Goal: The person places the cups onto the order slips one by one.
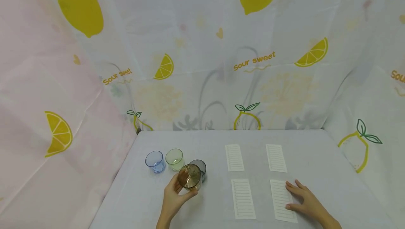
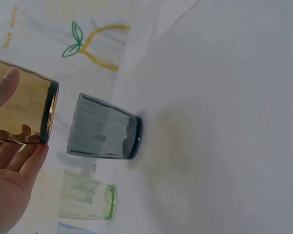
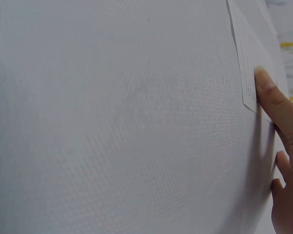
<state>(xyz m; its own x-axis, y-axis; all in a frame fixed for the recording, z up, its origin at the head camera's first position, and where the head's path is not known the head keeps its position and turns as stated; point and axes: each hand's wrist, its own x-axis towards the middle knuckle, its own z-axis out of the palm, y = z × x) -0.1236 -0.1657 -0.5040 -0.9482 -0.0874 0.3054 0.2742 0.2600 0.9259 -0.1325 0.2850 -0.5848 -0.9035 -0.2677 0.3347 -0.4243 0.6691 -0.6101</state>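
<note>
My left hand (image 1: 175,195) grips an amber glass cup (image 1: 190,177), thumb on one side and fingers on the other. In the left wrist view the amber cup (image 2: 24,105) is held up off the table, beside a grey glass cup (image 2: 105,127) that stands on it. The grey cup (image 1: 202,167) is partly hidden behind the amber one in the head view. A green glass cup (image 1: 175,160) and a blue glass cup (image 1: 155,162) stand further left. My right hand (image 1: 303,199) rests with spread fingers at the right edge of a lined paper slip (image 1: 281,201).
Several lined slips lie in two rows on the white-covered table (image 1: 209,208): a near-left slip (image 1: 243,199), a far-left slip (image 1: 235,157) and a far-right slip (image 1: 276,158). A lemon-print cloth (image 1: 196,46) hangs behind the table and at both sides.
</note>
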